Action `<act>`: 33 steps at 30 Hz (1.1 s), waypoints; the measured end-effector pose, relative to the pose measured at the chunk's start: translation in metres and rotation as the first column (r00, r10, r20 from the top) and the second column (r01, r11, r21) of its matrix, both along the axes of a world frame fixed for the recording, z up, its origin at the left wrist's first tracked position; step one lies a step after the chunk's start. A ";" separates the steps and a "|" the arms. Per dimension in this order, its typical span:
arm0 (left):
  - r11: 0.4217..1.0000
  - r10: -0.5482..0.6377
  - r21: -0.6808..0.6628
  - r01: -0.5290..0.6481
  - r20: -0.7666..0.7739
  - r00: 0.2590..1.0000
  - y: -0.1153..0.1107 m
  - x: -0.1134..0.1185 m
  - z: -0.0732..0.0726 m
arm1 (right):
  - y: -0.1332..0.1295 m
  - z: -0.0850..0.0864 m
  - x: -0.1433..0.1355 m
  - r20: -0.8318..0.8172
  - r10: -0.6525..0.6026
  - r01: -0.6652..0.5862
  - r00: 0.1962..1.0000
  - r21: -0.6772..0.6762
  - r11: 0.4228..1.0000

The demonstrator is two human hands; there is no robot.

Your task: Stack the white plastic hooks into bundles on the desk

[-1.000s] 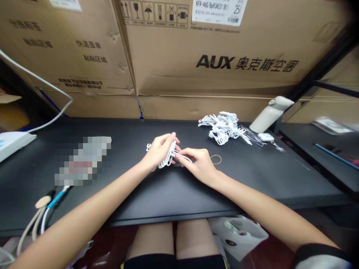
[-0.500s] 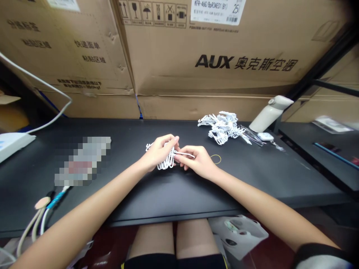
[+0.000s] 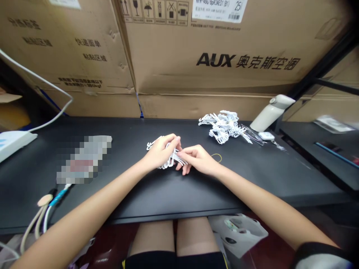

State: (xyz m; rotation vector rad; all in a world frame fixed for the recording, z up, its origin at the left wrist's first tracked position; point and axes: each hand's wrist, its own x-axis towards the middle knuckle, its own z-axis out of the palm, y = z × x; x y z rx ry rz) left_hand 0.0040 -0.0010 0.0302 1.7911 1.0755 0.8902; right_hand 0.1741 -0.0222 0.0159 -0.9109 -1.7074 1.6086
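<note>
My left hand (image 3: 163, 150) is closed around a bundle of white wire hooks (image 3: 170, 160). Curved ends stick out past both sides of the fist, and the middle of the bundle is hidden by the palm. At the bundle's right side, the thumb and forefinger of my right hand (image 3: 198, 160) close on several of the straight white ends, while its lower fingers hang below. A thin yellow rubber band (image 3: 217, 158) lies on the black tabletop (image 3: 174, 194) just right of my right hand. Farther back rests a pile of similar white hooks (image 3: 224, 125) gathered in bunches.
A white bottle (image 3: 267, 114) leans at the back right beside a small white case (image 3: 266, 136). Cardboard boxes (image 3: 213, 78) wall off the rear. On the left are a blurred-out flat object (image 3: 86, 158), cables (image 3: 57, 197) and a white power strip (image 3: 17, 144).
My right hand has moved slightly left against the bundle. The single hook that stuck out between its fingers now lies in with the other ends.
</note>
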 end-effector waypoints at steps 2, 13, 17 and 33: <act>0.999 -0.015 -0.036 0.015 0.017 1.000 -0.001 0.001 -0.001 | -0.002 -0.001 0.000 0.040 0.015 -0.019 0.999 0.094 0.995; 0.990 0.028 -0.142 -0.004 0.166 0.986 -0.010 0.011 -0.004 | -0.007 -0.002 -0.001 0.273 -0.102 -0.035 0.956 0.454 0.890; 0.942 0.052 -0.332 0.052 0.296 0.954 -0.008 0.010 0.003 | -0.001 0.001 0.005 0.191 -0.041 -0.023 0.981 0.319 0.947; 0.921 -0.110 -0.350 0.172 0.190 0.976 0.001 -0.006 0.009 | 0.004 0.009 0.014 0.167 -0.135 0.069 0.977 0.352 0.934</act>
